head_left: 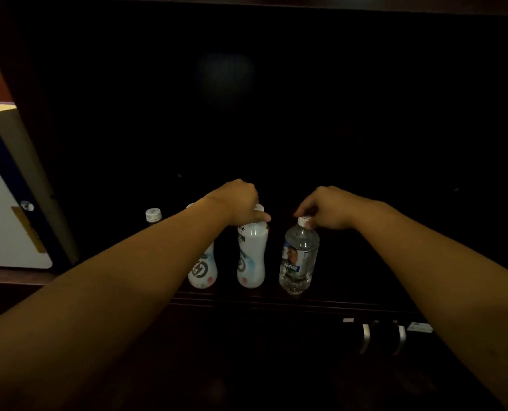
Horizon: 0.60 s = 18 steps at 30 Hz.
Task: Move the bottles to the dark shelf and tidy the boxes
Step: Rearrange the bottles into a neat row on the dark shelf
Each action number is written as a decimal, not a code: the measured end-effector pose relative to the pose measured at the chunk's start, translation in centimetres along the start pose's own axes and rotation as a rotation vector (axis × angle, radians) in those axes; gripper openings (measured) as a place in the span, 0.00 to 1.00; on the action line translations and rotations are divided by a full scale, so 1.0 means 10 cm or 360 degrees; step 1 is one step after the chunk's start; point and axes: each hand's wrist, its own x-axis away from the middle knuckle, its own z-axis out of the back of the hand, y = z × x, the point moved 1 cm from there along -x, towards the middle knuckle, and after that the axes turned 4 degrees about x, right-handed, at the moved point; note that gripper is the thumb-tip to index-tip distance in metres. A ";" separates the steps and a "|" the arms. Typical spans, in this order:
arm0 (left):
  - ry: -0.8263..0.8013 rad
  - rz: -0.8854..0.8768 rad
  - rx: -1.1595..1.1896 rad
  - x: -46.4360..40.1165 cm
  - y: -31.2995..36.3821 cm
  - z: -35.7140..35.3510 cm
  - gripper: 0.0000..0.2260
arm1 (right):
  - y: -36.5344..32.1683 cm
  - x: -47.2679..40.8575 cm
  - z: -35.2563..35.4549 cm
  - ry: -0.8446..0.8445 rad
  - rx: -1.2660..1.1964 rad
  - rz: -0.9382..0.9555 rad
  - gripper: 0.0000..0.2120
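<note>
Several bottles stand near the front edge of the dark shelf [365, 295]. My left hand [240, 203] grips the neck and cap of a white curvy drink bottle [251, 256]. A second white curvy bottle [203, 269] stands just left of it, partly hidden by my left forearm. My right hand [326, 207] pinches the white cap of a clear water bottle [298, 256] with a blue label. Further back on the left, only the pale cap of a dark bottle [153, 215] shows.
A white and dark blue box [6, 209] with writing stands in the neighbouring compartment at the left, behind the shelf's dark side wall [39, 137]. Below the shelf edge at lower right are metal handles [365, 336] and a small white label [420, 327]. The shelf's back is black.
</note>
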 end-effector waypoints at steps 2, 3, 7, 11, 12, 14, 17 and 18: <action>-0.0042 -0.0051 0.0112 0.00 -0.05 0.00 0.19 | -0.02 0.00 0.00 0.0017 -0.0008 -0.0021 0.22; -0.0054 -0.0072 0.0189 0.02 -0.06 0.01 0.21 | -0.03 -0.01 -0.01 0.0077 0.0031 -0.0049 0.25; -0.0104 -0.0157 0.0277 0.01 -0.09 -0.01 0.21 | -0.06 -0.06 -0.07 0.0209 0.0097 -0.0142 0.13; -0.0076 -0.0147 0.0315 -0.01 -0.13 -0.05 0.20 | -0.09 -0.06 -0.09 0.0213 0.0100 -0.0157 0.08; -0.0072 -0.0146 0.0339 -0.01 -0.14 -0.06 0.20 | -0.10 -0.07 -0.09 0.0218 0.0119 -0.0157 0.08; -0.0066 -0.0139 0.0378 -0.02 -0.16 -0.08 0.19 | -0.11 -0.08 -0.10 0.0213 0.0188 -0.0166 0.10; -0.0040 -0.0130 0.0384 -0.01 -0.16 -0.09 0.19 | -0.17 -0.11 -0.13 0.0271 0.0348 -0.0235 0.17; -0.0035 -0.0127 0.0378 -0.01 -0.15 -0.09 0.19 | -0.20 -0.12 -0.14 0.0303 0.0402 -0.0277 0.20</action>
